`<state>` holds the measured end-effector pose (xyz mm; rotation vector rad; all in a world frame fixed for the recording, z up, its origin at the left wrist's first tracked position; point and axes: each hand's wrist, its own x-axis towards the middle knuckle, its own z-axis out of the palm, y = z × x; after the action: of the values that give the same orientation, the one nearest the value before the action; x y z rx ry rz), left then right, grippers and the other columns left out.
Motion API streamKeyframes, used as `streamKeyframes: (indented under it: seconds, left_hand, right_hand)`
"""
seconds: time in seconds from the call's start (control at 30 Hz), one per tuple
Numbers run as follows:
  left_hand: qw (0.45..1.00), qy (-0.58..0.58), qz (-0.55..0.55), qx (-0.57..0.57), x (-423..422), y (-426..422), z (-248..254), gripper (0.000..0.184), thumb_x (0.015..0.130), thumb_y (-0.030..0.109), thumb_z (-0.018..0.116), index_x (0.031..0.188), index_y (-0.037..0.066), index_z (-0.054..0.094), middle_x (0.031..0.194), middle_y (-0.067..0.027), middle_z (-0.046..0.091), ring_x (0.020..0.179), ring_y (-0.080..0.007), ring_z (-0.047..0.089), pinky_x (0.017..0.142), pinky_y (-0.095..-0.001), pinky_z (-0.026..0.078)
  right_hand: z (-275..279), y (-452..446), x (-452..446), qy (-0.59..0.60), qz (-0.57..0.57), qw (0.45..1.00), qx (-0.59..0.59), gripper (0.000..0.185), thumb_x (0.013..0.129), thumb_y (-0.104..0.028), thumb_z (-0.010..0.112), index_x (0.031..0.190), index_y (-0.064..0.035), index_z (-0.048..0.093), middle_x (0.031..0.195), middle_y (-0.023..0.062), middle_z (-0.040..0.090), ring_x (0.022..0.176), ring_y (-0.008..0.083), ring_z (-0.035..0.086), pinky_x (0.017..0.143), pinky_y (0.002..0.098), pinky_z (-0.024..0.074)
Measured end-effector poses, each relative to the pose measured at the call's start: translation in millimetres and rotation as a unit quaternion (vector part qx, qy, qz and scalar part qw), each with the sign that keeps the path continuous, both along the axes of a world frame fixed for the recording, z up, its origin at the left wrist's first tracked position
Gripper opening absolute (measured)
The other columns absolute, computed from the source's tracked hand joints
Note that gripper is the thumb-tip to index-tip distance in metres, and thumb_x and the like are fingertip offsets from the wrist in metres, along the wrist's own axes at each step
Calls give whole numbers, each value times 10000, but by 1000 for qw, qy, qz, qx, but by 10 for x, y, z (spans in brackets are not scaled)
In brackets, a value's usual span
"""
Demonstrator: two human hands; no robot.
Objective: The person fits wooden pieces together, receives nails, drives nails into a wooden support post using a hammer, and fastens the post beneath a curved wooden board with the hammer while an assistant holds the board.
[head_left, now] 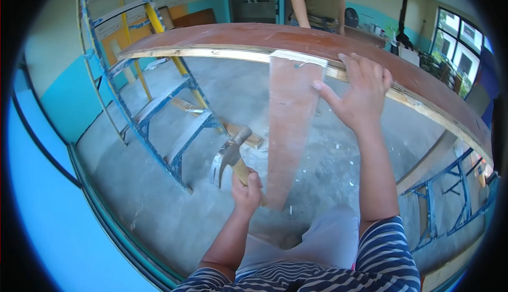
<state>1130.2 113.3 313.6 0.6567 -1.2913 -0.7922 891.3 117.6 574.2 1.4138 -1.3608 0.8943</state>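
Note:
My left hand is closed around the wooden handle of a claw hammer, its metal head raised and the claw pointing down. A large reddish-brown panel lies in front of me, its pale wooden edge facing me. From that edge a brown wooden strip hangs down toward the floor, its top end against the edge. My right hand rests on the panel's edge just right of the strip. Its fingers are stretched over the top, and the thumb is apart, near the strip's right side.
A blue stepladder stands under the panel's left end; another blue ladder is at the right. A wooden offcut and white scraps lie on the concrete floor. Beyond the panel stands another person in a dark shirt.

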Motion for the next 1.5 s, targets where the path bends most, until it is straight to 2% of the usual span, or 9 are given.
streamKeyframes:
  seconds: [0.23,0.3,0.37,0.6,0.67,0.87,1.17,1.3,1.5]
  left_hand:
    - [989,-105,76,73,411,135,-340,237,1033,263,534,1010,33,481,678,-28,533,553,-101,524,510,-272,449]
    - [986,-83,44,137,610,147,-471,221,1006,253,589,1028,37,547,659,-5,533,569,-95,522,526,-271,423]
    - [955,-168,113,216,856,187,-520,270,1001,306,617,1015,39,580,687,-20,557,592,-118,524,556,-303,425]
    - [887,-347,147,268,1907,184,-1114,321,982,331,658,1002,13,622,696,-19,547,592,-116,499,539,-312,417]
    - [894,-314,128,293,1929,274,-1075,323,984,333,656,997,12,620,680,-12,537,575,-98,484,525,-293,403]
    - [929,-298,96,197,1836,62,-910,334,987,346,652,1022,16,610,643,13,501,541,-80,453,501,-264,374]
    - [957,-270,6,104,1340,119,-577,371,978,364,668,1070,20,563,867,-33,553,758,-117,503,691,-272,429]
    - [939,-323,-80,85,914,101,-777,205,985,226,662,1048,50,578,911,-19,572,788,-104,530,678,-261,441]
    - [854,-473,-215,-11,-747,429,-383,312,787,271,837,897,28,675,702,-125,612,629,-258,577,643,-378,495]
  right_hand:
    - [28,0,-120,49,23,998,23,762,739,-680,710,1228,-96,673,1217,109,654,1176,280,559,1033,456,319]
    - [74,16,-203,100,66,992,-25,611,778,-576,752,1155,-97,709,1111,98,696,1083,287,624,959,430,417]
    - [145,357,-204,51,81,993,62,626,841,-495,751,1290,-74,639,1228,150,666,1102,300,626,1018,449,426]
    - [-281,1271,-893,-76,75,987,122,432,800,-426,803,1036,-68,742,968,107,719,914,280,678,821,384,508]
    - [-547,1516,-1196,-112,52,982,140,309,816,-301,820,946,-31,745,858,110,720,752,242,687,693,330,535]
    - [-1317,2331,-1915,-414,-25,892,177,320,841,-308,802,937,-10,735,843,127,718,718,209,685,681,329,538]
    - [-3060,3054,-3215,-494,-226,787,294,281,853,-320,745,928,-49,747,901,153,736,818,317,711,764,400,545]
    - [-3654,3328,-3445,-557,-253,719,330,248,843,-275,732,940,-48,762,865,162,735,794,274,702,766,375,537]
    - [-4692,3641,-4077,-525,-293,656,456,349,851,-359,682,1012,-61,763,1099,190,710,1048,354,668,907,440,528]
